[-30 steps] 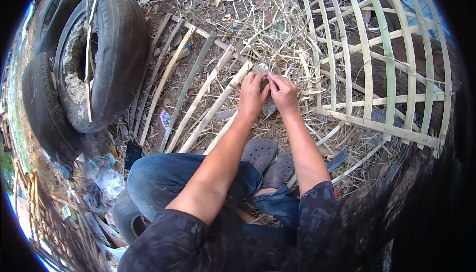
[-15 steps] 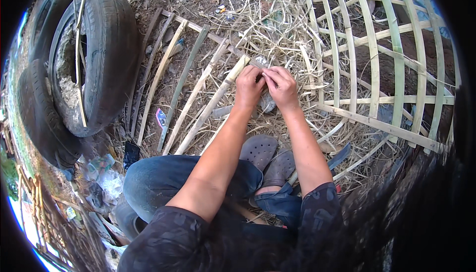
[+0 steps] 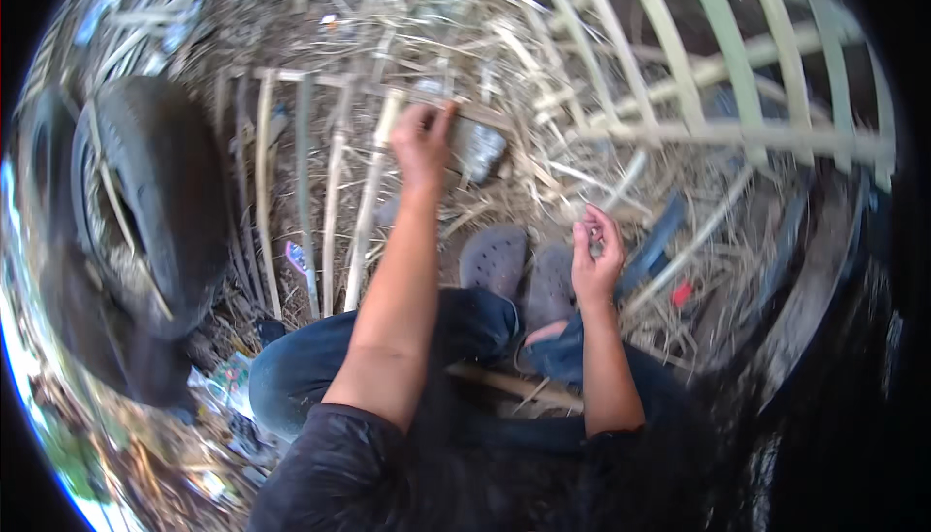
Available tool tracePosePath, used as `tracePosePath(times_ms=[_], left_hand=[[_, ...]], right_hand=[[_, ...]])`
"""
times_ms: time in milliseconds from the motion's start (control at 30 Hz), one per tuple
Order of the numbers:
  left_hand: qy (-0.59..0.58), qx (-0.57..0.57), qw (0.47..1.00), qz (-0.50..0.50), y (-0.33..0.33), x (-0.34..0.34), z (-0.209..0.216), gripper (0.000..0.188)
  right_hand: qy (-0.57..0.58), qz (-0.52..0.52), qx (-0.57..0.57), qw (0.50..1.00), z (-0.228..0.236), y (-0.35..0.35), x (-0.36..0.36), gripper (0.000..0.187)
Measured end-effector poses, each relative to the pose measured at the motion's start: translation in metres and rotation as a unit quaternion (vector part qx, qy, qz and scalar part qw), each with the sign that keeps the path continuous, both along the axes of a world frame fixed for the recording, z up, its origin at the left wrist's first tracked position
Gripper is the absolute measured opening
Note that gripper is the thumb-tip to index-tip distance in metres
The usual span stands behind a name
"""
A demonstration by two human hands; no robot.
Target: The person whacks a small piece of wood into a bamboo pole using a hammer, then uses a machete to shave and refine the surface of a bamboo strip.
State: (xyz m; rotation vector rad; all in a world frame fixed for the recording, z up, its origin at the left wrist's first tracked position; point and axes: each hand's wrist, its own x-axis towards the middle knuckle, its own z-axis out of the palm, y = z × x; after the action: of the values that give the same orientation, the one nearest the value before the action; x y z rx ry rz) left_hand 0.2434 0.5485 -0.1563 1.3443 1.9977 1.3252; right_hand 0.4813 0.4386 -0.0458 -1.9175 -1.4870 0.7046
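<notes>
Pale slat (image 3: 371, 197) lies beside bunched left fingers (image 3: 412, 121); right fingers (image 3: 608, 229) curl half-open.

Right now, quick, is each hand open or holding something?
Left hand: fingers bent near the end of a pale strip; cannot tell if gripping.
Right hand: fingers loosely curled; too blurred to tell if holding anything.

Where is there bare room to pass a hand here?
Between the left hand and right hand, beyond the clogs, there is passing room over straw-littered ground. Narrow soil strips show between the bamboo slats. Crowded: the bamboo lattice at right and tires at left.
</notes>
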Motion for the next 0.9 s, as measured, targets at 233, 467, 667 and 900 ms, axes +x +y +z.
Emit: tracePosePath(times_ms=[233,467,667,900], left_hand=[[-0.092,0.019,0.996,0.007,0.004,-0.015,-0.017,0.029],[-0.025,-0.015,1.000,0.004,-0.001,0.002,-0.002,0.032],[0.011,0.002,1.000,0.002,-0.001,0.002,0.000,0.030],[0.003,-0.017,1.000,0.016,0.003,-0.011,-0.001,0.030]], right_hand=[[-0.096,-0.144,-0.063,0.983,0.015,-0.068,0.081,0.017],[-0.211,-0.155,-0.484,0.835,0.004,-0.130,0.172,0.029],[-0.122,-0.033,-0.541,0.832,-0.044,-0.130,0.164,0.036],[-0.150,-0.069,-0.474,0.865,-0.041,-0.106,0.091,0.044]])
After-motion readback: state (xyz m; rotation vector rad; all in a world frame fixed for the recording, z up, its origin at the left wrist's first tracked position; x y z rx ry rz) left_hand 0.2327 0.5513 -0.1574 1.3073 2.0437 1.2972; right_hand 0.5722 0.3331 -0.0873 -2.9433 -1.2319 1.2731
